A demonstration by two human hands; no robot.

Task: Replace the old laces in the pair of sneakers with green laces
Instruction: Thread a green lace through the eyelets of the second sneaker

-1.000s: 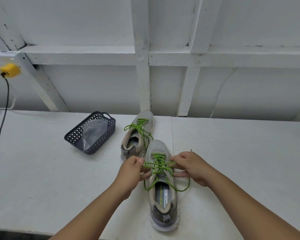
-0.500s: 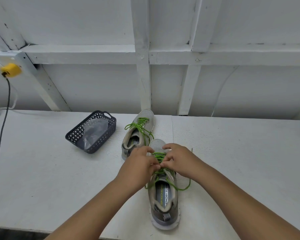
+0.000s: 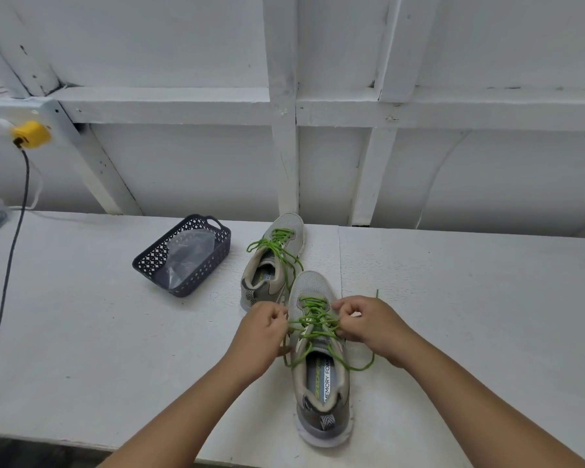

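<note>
Single head-worn wide view, forward and down, close over the white table (image 3: 81, 332), wall behind.

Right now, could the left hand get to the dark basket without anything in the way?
Probably yes. The left hand pinches the green lace, but bare table lies between it and the basket; it would need to release its grip first.
</note>
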